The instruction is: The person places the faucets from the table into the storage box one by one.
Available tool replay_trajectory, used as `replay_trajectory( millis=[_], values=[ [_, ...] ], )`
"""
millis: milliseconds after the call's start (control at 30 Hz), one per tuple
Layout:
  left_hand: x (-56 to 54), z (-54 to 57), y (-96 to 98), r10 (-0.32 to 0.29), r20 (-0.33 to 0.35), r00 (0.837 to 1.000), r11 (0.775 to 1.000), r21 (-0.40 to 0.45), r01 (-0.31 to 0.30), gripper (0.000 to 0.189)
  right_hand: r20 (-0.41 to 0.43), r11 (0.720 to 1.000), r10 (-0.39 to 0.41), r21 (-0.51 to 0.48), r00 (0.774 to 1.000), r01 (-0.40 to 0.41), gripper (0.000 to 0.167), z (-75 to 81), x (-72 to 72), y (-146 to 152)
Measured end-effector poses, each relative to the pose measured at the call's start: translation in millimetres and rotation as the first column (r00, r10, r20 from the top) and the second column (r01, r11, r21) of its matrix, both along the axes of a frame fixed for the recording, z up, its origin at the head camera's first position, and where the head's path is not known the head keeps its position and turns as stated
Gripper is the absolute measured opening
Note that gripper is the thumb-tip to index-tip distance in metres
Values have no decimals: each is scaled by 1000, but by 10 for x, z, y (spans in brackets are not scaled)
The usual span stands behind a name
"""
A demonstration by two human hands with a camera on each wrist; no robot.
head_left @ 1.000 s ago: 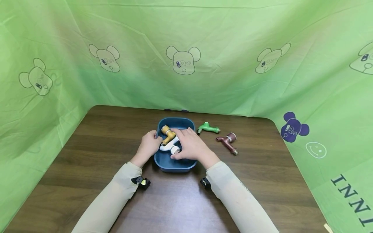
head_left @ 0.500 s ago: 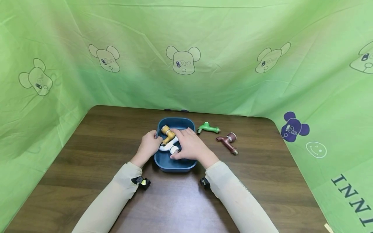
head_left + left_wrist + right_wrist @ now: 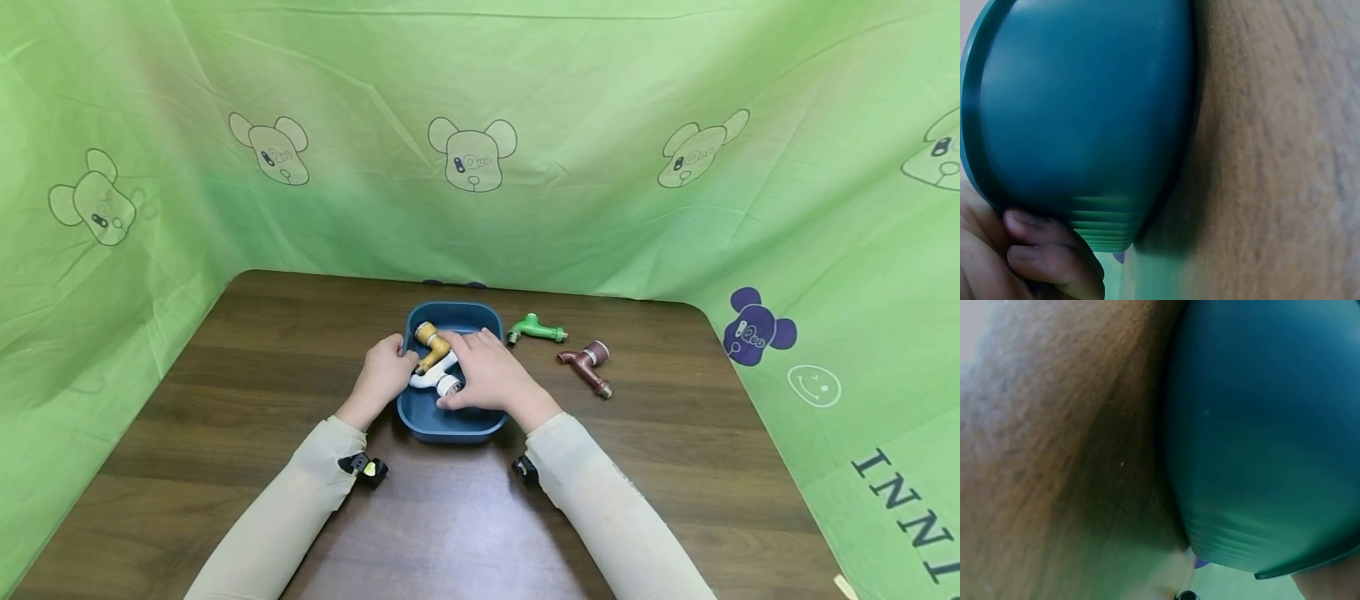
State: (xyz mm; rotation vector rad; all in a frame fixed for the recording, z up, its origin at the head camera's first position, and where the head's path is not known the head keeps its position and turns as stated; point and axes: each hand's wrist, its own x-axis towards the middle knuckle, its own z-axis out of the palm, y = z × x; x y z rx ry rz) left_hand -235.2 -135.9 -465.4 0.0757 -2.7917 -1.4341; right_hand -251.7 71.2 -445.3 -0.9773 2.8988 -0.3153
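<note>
A blue plastic tub (image 3: pixel 450 427) stands on the table in the head view. My left hand (image 3: pixel 385 371) grips its left rim, and the left wrist view shows curled fingers (image 3: pixel 1047 262) against the tub's wall. Inside lie a yellow faucet (image 3: pixel 431 346) and, just in front of it, a white faucet (image 3: pixel 431 379). My right hand (image 3: pixel 491 375) reaches over the right rim, its thumb and fingers around the white faucet's right side. The palm hides part of that faucet. In the right wrist view the tub's outer wall (image 3: pixel 1260 437) covers the fingers.
A green faucet (image 3: pixel 536 330) lies just right of the tub at the back. Farther right is a dark red faucet (image 3: pixel 587 367). The wooden table (image 3: pixel 262 375) ends at a green printed curtain (image 3: pixel 337 208) behind and on both sides.
My right hand and the white faucet have shifted very slightly left. The left hand, the tub and the other faucets have stayed in place.
</note>
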Motion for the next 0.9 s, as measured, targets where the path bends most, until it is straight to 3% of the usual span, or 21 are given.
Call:
replay_trajectory(
  millis=[900],
  values=[
    [-10, -22, 6, 8, 7, 1000, 1000, 7, -8, 26, 32, 1000, -17, 17, 999, 16, 109, 9, -35, -17]
  ],
)
